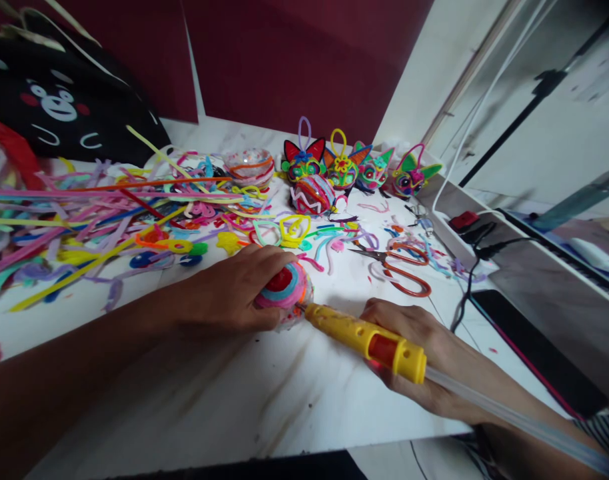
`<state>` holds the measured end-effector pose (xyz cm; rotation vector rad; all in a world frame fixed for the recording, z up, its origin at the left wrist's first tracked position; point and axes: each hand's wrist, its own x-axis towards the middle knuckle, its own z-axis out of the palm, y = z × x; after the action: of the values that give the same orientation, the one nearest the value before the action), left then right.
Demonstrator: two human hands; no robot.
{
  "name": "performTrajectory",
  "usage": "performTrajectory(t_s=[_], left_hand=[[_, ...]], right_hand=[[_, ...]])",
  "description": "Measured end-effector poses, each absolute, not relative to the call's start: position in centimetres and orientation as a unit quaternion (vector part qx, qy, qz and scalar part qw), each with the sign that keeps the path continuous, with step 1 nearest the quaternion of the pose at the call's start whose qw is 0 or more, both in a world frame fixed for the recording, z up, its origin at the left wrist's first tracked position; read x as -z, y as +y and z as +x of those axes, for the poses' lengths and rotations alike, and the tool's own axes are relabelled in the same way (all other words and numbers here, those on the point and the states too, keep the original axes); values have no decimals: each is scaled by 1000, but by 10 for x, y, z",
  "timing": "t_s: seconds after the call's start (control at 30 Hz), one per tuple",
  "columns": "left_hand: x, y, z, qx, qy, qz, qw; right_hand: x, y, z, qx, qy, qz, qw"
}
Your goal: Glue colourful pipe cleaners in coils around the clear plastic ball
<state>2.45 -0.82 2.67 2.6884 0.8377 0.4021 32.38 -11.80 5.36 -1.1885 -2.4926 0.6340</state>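
My left hand (244,287) is wrapped round a clear ball (290,288) on the white table, its side covered with coiled pink, blue, orange and red pipe cleaners. My right hand (409,340) grips a yellow hot glue gun (357,333) with a long clear glue stick (514,413) coming out of its back end. The gun's nozzle points left and meets the ball's right side, or comes very near it; I cannot tell whether it touches. My right fingers are partly hidden behind the gun.
A heap of pipe cleaners (99,213) covers the left. Orange-handled scissors (407,267) lie beyond my right hand. Several decorated animal-head ornaments (342,170) and a half-wrapped clear bowl shape (249,167) stand behind. A black phone-like slab (534,350) and cables are at the right.
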Motion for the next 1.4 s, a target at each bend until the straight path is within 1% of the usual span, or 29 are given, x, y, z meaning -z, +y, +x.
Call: performTrajectory(t_s=[0.4, 1.03, 1.23, 1.4], left_hand=[[-25, -7, 25, -140, 296, 933, 147], [-31, -9, 27, -125, 305, 931, 154], [-31, -9, 27, -134, 299, 931, 162], [-32, -9, 28, -128, 302, 930, 163]], right_hand=[[-53, -118, 323, -223, -875, -399, 160], [-55, -120, 323, -199, -873, -424, 138], [-51, -121, 322, -193, -876, -414, 156], [-51, -120, 321, -195, -879, -406, 153]])
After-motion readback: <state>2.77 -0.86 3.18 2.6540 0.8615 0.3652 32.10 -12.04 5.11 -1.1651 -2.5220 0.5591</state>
